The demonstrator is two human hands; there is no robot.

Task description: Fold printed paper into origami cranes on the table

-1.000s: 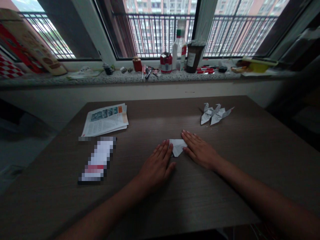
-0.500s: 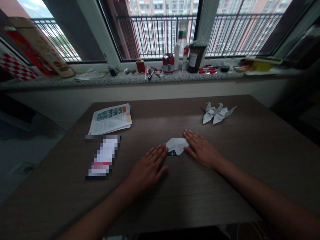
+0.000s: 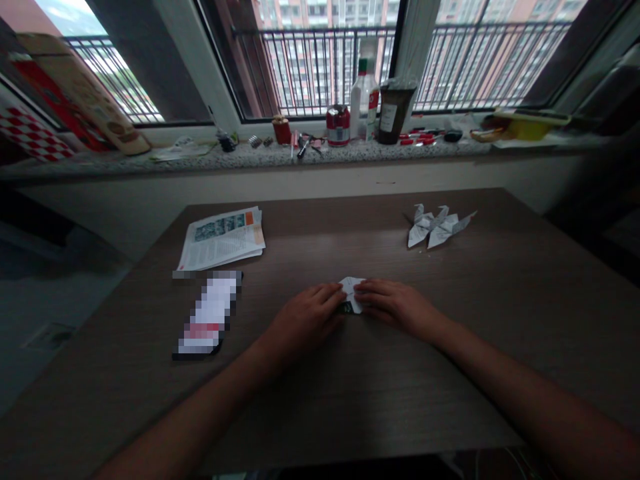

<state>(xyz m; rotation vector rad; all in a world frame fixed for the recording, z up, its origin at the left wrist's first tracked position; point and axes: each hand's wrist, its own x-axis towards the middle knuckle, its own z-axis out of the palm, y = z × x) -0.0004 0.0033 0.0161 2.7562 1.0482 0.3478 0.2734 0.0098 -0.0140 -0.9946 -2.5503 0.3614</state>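
Note:
A small folded piece of printed paper (image 3: 351, 292) lies on the dark wooden table (image 3: 380, 387) in front of me. My left hand (image 3: 305, 319) pinches its left side with curled fingers. My right hand (image 3: 395, 303) grips its right side, fingertips meeting the left hand's over the paper. Most of the paper is hidden under my fingers.
Two folded paper cranes (image 3: 437, 227) lie at the far right of the table. A stack of printed sheets (image 3: 223, 237) and a blurred-out flat object (image 3: 209, 315) lie at the left. The windowsill behind holds a red can (image 3: 338, 125), a bottle (image 3: 363, 99), a dark cup (image 3: 393, 112) and small clutter.
Both hands lay flat and spread beside the paper before. They have now closed in and curled their fingers onto it, covering most of it.

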